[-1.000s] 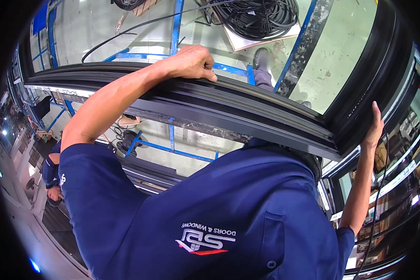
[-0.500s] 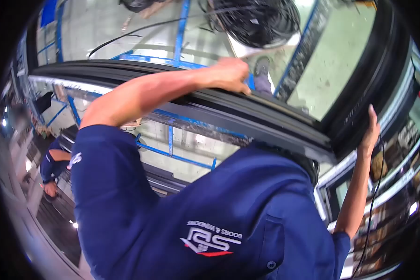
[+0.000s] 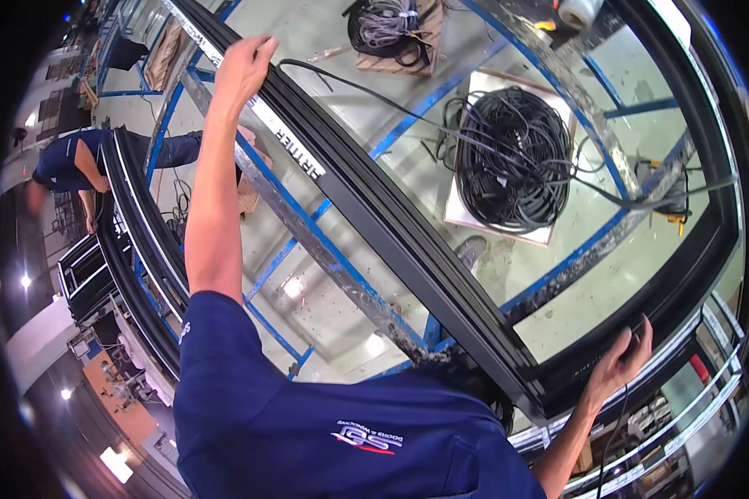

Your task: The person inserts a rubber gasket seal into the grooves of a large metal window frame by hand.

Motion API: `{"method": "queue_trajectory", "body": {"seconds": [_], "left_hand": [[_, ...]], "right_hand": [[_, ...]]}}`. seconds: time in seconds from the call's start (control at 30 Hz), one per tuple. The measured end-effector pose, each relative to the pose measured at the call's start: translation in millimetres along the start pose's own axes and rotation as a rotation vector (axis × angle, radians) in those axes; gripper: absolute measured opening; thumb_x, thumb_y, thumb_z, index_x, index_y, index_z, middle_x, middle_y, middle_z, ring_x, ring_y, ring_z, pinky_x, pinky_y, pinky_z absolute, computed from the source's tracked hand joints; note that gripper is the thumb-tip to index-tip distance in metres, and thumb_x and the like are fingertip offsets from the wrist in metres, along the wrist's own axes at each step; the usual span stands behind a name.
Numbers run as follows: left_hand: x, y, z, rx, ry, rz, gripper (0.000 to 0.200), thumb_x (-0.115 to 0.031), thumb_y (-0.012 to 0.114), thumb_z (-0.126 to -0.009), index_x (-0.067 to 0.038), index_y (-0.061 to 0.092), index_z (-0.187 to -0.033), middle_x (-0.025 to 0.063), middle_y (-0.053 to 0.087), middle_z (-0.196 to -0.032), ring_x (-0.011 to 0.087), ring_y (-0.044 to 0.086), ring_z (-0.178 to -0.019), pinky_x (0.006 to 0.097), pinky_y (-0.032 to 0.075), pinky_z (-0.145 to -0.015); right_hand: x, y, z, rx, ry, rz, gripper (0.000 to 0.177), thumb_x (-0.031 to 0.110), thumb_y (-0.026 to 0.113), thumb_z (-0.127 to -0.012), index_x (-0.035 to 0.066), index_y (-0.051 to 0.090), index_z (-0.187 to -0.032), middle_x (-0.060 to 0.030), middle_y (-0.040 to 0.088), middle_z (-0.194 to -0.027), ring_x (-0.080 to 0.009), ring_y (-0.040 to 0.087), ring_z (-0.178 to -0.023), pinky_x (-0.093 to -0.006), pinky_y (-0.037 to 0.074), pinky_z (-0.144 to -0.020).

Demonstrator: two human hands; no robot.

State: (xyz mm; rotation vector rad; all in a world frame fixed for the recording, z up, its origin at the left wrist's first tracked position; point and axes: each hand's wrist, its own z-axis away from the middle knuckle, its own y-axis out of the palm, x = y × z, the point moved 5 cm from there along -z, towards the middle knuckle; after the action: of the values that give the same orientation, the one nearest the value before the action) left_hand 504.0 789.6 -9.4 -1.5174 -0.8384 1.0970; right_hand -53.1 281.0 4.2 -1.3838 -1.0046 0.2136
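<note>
A long black window or door frame [image 3: 408, 258] runs diagonally in front of me, turning a corner at the lower right. My left hand [image 3: 243, 71] is at its upper left, fingers bent over the black profile. A black flexible strip [image 3: 349, 87] leaves the frame close beside those fingertips and runs toward a black coil [image 3: 508, 158]. My right hand [image 3: 622, 356] is at the lower-right side of the frame, its thumb and fingers apart over the dark profile. A thin black cord [image 3: 612, 441] hangs down beside that hand.
Blue metal stands [image 3: 266, 179] carry the frame. The coil lies on a pale board, and a second coil [image 3: 383, 25] on a wooden pallet. To the left, a person [image 3: 71, 158] in dark blue bends over other black frames [image 3: 141, 224]. Shelving [image 3: 649, 416] stands at the lower right.
My left hand has moved from mid-frame to farther along it, up and left, with the arm stretched out. The view has turned, showing more floor and both coils. My right hand stays near the corner.
</note>
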Motion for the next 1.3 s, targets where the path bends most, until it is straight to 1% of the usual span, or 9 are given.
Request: {"method": "queue_trajectory", "body": {"seconds": [0.13,0.23,0.47,0.7,0.83,1.0,1.13,1.23,1.3], "left_hand": [[43.7,30.1,16.0,-0.248,0.063,0.169,0.041,-0.023,0.040,-0.103,-0.005,0.054,-0.136,0.0104,0.068,-0.124,0.0281,0.057,-0.124,0.0510,0.022,-0.119],[36.7,32.7,18.5,-0.297,0.007,0.190,0.044,-0.013,0.038,-0.099,-0.006,0.048,-0.141,0.0080,0.069,-0.124,0.0267,0.057,-0.124,0.0479,0.024,-0.119],[26.8,27.6,19.9,-0.316,-0.056,0.208,0.051,0.000,0.039,-0.091,-0.003,0.045,-0.142,0.0090,0.070,-0.116,0.0240,0.063,-0.107,0.0456,0.027,-0.118],[24.7,27.0,21.5,-0.373,-0.037,0.376,0.054,0.004,0.039,-0.088,0.002,0.048,-0.141,0.0152,0.069,-0.116,0.0270,0.060,-0.102,0.0380,0.047,-0.098],[22.0,26.6,20.7,-0.242,-0.073,0.350,0.061,0.003,0.034,-0.090,0.004,0.034,-0.150,0.0176,0.063,-0.126,0.0221,0.058,-0.116,0.0330,0.039,-0.109],[21.3,25.2,20.5,-0.318,-0.052,0.285,0.054,-0.005,0.039,-0.090,0.000,0.045,-0.144,0.0090,0.069,-0.118,0.0282,0.054,-0.115,0.0407,0.037,-0.108],[20.5,25.7,23.0,-0.327,-0.044,0.269,0.054,-0.004,0.039,-0.090,0.000,0.045,-0.143,0.0090,0.069,-0.118,0.0284,0.055,-0.114,0.0421,0.036,-0.109],[17.5,26.0,23.7,-0.344,-0.048,0.343,0.053,-0.004,0.038,-0.091,0.000,0.045,-0.143,0.0092,0.070,-0.116,0.0276,0.057,-0.111,0.0426,0.034,-0.111],[18.6,25.3,24.0,-0.359,-0.041,0.281,0.054,-0.003,0.037,-0.091,-0.001,0.044,-0.144,0.0095,0.070,-0.115,0.0259,0.059,-0.107,0.0421,0.031,-0.113]], "right_hand": [[149.1,158.7,-65.2,0.387,-0.074,-0.398,0.030,0.014,0.065,-0.096,0.000,0.065,-0.123,-0.0146,0.072,-0.109,-0.0219,0.069,-0.097,-0.0328,0.052,-0.087],[286.6,291.8,-77.7,0.677,-0.406,-0.378,0.037,0.037,0.059,-0.096,0.001,0.062,-0.106,-0.0230,0.070,-0.097,-0.0449,0.066,-0.090,-0.0495,0.052,-0.078],[491.6,450.1,-41.8,0.788,-0.804,-0.393,0.043,0.041,0.054,-0.099,0.000,0.064,-0.102,-0.0205,0.072,-0.088,-0.0390,0.071,-0.087,-0.0483,0.056,-0.077],[533.2,492.9,-33.4,0.571,-0.945,-0.332,0.037,0.037,0.053,-0.099,0.006,0.068,-0.086,-0.0139,0.071,-0.072,-0.0323,0.072,-0.073,-0.0429,0.056,-0.068],[525.6,484.1,-30.8,0.551,-1.053,-0.323,0.039,0.036,0.052,-0.100,0.008,0.070,-0.079,-0.0122,0.071,-0.070,-0.0305,0.071,-0.070,-0.0418,0.055,-0.066],[517.0,475.6,-28.9,0.671,-1.005,-0.216,0.031,0.029,0.053,-0.096,0.011,0.075,-0.086,-0.0107,0.074,-0.082,-0.0286,0.073,-0.080,-0.0403,0.056,-0.073],[499.7,468.9,-28.6,0.669,-0.905,-0.374,0.043,0.037,0.049,-0.101,0.004,0.069,-0.084,-0.0164,0.070,-0.073,-0.0379,0.069,-0.074,-0.0486,0.055,-0.069],[486.8,474.4,-26.7,0.949,-0.673,-0.379,0.046,0.040,0.045,-0.104,0.001,0.068,-0.098,-0.0156,0.073,-0.086,-0.0334,0.070,-0.084,-0.0478,0.054,-0.077],[495.1,512.5,-22.6,1.135,-0.495,-0.810,0.048,0.042,0.043,-0.104,0.000,0.066,-0.112,-0.0134,0.072,-0.098,-0.0268,0.068,-0.092,-0.0440,0.052,-0.084]]}}
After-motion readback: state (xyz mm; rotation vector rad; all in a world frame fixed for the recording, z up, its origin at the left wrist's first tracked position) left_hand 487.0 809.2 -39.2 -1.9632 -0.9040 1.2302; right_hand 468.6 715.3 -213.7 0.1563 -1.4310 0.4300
